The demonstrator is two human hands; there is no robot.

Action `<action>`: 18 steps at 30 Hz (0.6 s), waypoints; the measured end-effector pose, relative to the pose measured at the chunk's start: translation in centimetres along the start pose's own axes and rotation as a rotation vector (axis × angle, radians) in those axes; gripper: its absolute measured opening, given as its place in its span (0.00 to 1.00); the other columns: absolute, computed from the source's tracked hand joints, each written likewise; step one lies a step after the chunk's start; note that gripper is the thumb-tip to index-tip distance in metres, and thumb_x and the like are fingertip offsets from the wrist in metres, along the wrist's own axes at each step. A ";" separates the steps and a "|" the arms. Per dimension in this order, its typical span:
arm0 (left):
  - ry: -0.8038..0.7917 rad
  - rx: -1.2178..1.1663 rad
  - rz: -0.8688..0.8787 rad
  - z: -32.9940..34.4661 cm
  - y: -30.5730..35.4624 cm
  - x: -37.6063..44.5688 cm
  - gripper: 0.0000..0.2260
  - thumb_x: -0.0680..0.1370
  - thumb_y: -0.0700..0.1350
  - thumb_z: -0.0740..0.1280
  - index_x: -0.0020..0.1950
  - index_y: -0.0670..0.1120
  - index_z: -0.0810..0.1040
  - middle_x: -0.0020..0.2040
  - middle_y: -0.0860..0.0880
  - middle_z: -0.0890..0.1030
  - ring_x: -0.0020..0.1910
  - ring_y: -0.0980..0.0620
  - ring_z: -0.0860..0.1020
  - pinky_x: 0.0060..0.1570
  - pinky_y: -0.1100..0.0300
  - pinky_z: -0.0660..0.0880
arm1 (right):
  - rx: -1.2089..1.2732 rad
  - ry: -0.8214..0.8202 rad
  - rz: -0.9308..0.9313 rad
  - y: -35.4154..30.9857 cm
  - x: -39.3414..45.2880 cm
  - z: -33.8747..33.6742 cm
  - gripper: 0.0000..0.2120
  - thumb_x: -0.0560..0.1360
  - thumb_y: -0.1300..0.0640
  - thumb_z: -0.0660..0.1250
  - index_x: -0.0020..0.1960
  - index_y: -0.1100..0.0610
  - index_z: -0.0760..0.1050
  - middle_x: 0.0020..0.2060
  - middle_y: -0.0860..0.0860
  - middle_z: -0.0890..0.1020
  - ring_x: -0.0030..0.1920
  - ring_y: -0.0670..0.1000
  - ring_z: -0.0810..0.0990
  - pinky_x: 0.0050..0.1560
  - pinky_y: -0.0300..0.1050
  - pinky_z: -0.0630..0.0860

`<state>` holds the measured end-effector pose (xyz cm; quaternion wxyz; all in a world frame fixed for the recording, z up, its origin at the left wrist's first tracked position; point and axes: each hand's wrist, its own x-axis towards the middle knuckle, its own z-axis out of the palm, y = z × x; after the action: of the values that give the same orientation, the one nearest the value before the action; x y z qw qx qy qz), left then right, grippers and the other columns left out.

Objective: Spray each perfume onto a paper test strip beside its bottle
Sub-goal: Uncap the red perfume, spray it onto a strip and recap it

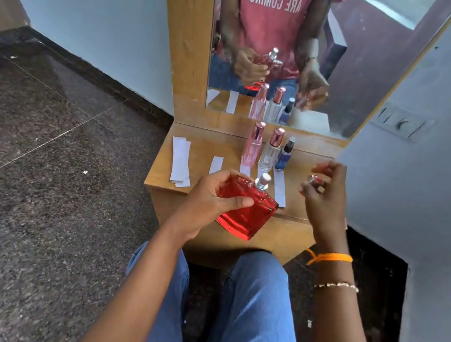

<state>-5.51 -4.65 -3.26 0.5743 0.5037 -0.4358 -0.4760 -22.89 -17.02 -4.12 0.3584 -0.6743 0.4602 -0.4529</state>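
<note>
My left hand grips a large red perfume bottle, tilted, above the front edge of the small wooden table. Its silver spray head is bare. My right hand holds the bottle's small cap between curled fingers, off to the right. At the back of the table stand a pink bottle, a clear bottle with a rose cap and a small blue bottle. White paper strips lie in front of them, and one more strip lies alone to the left.
A stack of spare strips lies at the table's left edge. A mirror in a wooden frame rises behind the table. A grey wall stands close on the right. Dark stone floor spreads to the left; my knees are under the table.
</note>
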 end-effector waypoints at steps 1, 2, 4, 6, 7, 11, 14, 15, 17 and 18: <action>0.016 -0.007 0.012 0.1 -0.1 0.0 0.14 0.65 0.42 0.73 0.49 0.48 0.78 0.40 0.56 0.84 0.43 0.62 0.80 0.42 0.69 0.75 | -0.117 0.052 -0.065 0.9 -0.5 0.1 0.19 0.68 0.74 0.64 0.54 0.57 0.68 0.51 0.56 0.72 0.48 0.55 0.74 0.45 0.34 0.71; 0.034 -0.021 0.018 0.1 -0.1 0.1 0.14 0.65 0.42 0.73 0.50 0.47 0.78 0.41 0.55 0.83 0.43 0.62 0.80 0.43 0.69 0.75 | -0.191 0.083 -0.110 1.6 -0.9 0.3 0.20 0.68 0.74 0.65 0.56 0.60 0.68 0.53 0.57 0.72 0.50 0.56 0.74 0.47 0.34 0.70; 0.070 -0.063 0.020 0.3 -0.2 0.2 0.16 0.65 0.43 0.72 0.52 0.45 0.78 0.44 0.53 0.83 0.44 0.62 0.80 0.44 0.69 0.75 | -0.215 0.092 -0.111 2.3 -1.8 0.7 0.22 0.68 0.73 0.67 0.59 0.62 0.67 0.55 0.58 0.72 0.53 0.58 0.74 0.52 0.41 0.73; 0.095 -0.099 0.018 0.5 -0.2 0.3 0.18 0.65 0.44 0.72 0.53 0.43 0.77 0.45 0.52 0.82 0.44 0.61 0.80 0.44 0.68 0.75 | -0.213 0.102 -0.100 2.2 -2.4 0.8 0.24 0.69 0.71 0.68 0.62 0.62 0.66 0.58 0.58 0.71 0.57 0.57 0.72 0.57 0.49 0.72; 0.104 -0.110 0.019 0.6 -0.2 0.4 0.18 0.65 0.44 0.72 0.54 0.43 0.77 0.45 0.52 0.82 0.45 0.61 0.80 0.44 0.68 0.75 | -0.226 0.132 -0.128 2.1 -2.6 0.7 0.25 0.69 0.69 0.69 0.64 0.61 0.65 0.59 0.57 0.70 0.59 0.56 0.71 0.60 0.49 0.70; 0.127 -0.141 0.022 1.1 -0.4 0.7 0.16 0.68 0.43 0.71 0.55 0.41 0.77 0.45 0.53 0.83 0.46 0.60 0.80 0.44 0.69 0.75 | -0.065 0.235 -0.261 0.1 -3.7 0.5 0.18 0.76 0.56 0.62 0.64 0.57 0.65 0.57 0.49 0.70 0.57 0.52 0.71 0.60 0.48 0.70; 0.164 -0.157 0.024 1.7 -0.3 1.1 0.12 0.69 0.41 0.71 0.52 0.45 0.79 0.43 0.54 0.84 0.46 0.59 0.81 0.44 0.67 0.76 | 0.166 -0.058 -0.212 -2.3 -4.9 1.4 0.17 0.75 0.52 0.62 0.63 0.47 0.66 0.54 0.45 0.74 0.54 0.46 0.75 0.53 0.38 0.73; 0.185 -0.165 0.027 1.8 -0.3 1.2 0.12 0.69 0.41 0.72 0.52 0.46 0.79 0.44 0.53 0.84 0.46 0.58 0.81 0.44 0.66 0.76 | 0.212 -0.150 -0.184 -2.8 -5.3 1.8 0.20 0.74 0.55 0.64 0.64 0.45 0.65 0.54 0.43 0.74 0.54 0.43 0.75 0.51 0.35 0.73; 0.236 -0.161 0.028 2.0 -0.1 1.4 0.11 0.69 0.42 0.73 0.51 0.47 0.79 0.44 0.52 0.84 0.46 0.56 0.81 0.45 0.64 0.77 | 0.241 -0.264 -0.167 -3.1 -5.8 2.6 0.27 0.71 0.62 0.65 0.67 0.47 0.63 0.58 0.43 0.73 0.56 0.42 0.75 0.51 0.35 0.75; 0.259 -0.147 0.022 2.0 0.0 1.5 0.11 0.69 0.41 0.73 0.50 0.47 0.79 0.44 0.52 0.84 0.46 0.55 0.82 0.46 0.62 0.77 | 0.227 -0.291 -0.182 -3.2 -5.9 3.0 0.30 0.70 0.64 0.66 0.68 0.47 0.61 0.59 0.41 0.72 0.58 0.43 0.75 0.54 0.38 0.75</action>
<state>-7.26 -6.44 -3.02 0.6661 0.5128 -0.3275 -0.4314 -20.09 -10.26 -3.94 0.4525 -0.7267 0.2869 -0.4299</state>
